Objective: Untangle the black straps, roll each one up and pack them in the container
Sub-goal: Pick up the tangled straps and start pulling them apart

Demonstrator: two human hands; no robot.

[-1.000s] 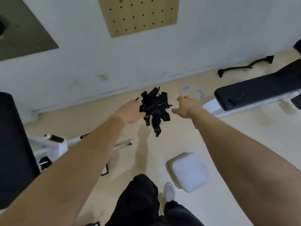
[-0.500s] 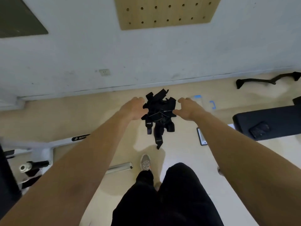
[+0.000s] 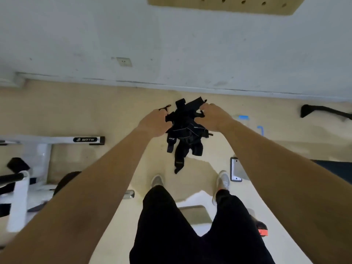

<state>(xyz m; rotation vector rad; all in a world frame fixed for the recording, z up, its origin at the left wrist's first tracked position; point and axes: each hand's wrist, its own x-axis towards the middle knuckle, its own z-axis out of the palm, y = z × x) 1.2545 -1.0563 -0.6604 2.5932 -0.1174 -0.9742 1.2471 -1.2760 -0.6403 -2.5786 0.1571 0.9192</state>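
A tangled bundle of black straps (image 3: 185,128) hangs in the air in front of me, between both outstretched arms. My left hand (image 3: 155,122) grips its left side with curled fingers, and a thin loop sticks up past its knuckles. My right hand (image 3: 213,118) grips the upper right part of the bundle. Several strap ends dangle below, the longest reaching down towards the floor. A clear container with blue clips (image 3: 245,121) stands on the floor just beyond my right wrist, mostly hidden by it.
I stand astride a white bench (image 3: 192,212), my feet on the beige floor. White gym equipment (image 3: 38,141) sits at the left. A black handle bar (image 3: 323,110) lies by the wall at right. A dark padded bench (image 3: 339,172) is at the right edge.
I have stepped forward and the view has turned left. Both hands have closed in on the bundle and lifted it slightly; the padded bench has slid to the right edge.
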